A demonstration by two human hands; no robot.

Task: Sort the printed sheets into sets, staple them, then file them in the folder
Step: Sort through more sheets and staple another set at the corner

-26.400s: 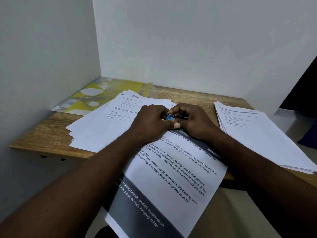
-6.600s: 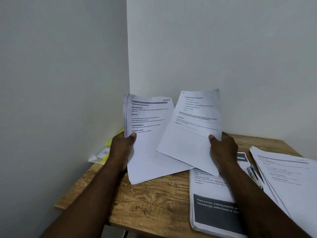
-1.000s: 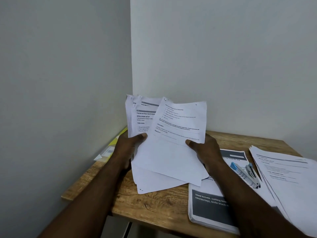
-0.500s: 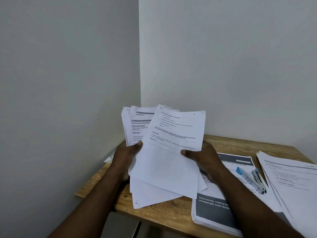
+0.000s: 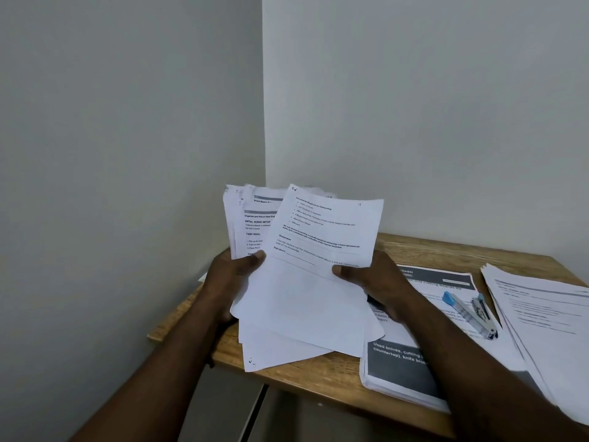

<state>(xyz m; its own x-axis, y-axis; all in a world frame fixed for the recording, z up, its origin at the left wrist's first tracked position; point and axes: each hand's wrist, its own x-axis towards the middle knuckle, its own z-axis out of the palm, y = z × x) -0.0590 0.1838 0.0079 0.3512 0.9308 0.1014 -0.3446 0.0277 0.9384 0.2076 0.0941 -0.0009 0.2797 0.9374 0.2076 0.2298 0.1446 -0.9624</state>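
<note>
sheets point(image 5: 306, 307): loose white fan, black print, long axis upright, tops leaning toward the wall point(image 5: 414, 122), held over the worktop point(image 5: 302, 379) | left hand point(image 5: 229, 282): fingers pinch fan's left edge | right hand point(image 5: 379, 282): fingers pinch front page's right edge | stapler point(image 5: 471, 314): right of right fingers, lying on a printed stack point(image 5: 398, 365)

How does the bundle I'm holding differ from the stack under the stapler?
The bundle is fanned, tilted up in left hand and right hand; the stack lies flat under the stapler. The bundle's top sheet is white; the stack's has dark bands. Both are printed paper.
</note>
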